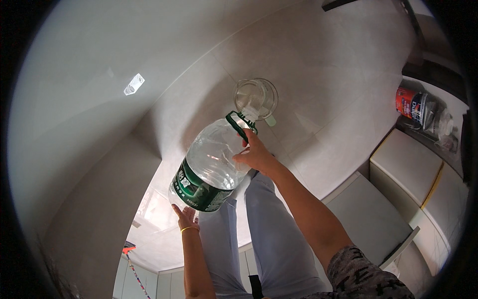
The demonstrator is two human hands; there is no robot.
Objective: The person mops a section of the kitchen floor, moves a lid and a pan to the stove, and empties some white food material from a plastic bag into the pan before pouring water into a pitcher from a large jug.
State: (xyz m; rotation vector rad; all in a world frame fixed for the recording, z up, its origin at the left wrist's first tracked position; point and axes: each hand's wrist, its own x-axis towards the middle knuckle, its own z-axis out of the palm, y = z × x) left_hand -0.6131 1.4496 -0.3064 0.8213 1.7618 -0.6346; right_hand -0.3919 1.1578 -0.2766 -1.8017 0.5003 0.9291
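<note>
A large clear plastic water bottle (213, 153) with a green label is tilted, its mouth pointing away from me. My right hand (255, 153) grips the green carry handle (236, 127) near the neck, with the thumb against the bottle's side. Under the raised base, my left hand (187, 217) supports the bottle with its fingers partly hidden. The mouth is over a clear pitcher (275, 98) standing on the tiled floor; water appears to run into it. A pale green tab (270, 120) shows at the pitcher's near side.
Pale wall panels (74, 93) rise on the left. At right are a grey cabinet or drawer unit (368, 216), white boxes (407, 164) and a shelf holding a red and dark container (410, 104). A red-headed broom or brush (129, 247) stands behind me at lower left.
</note>
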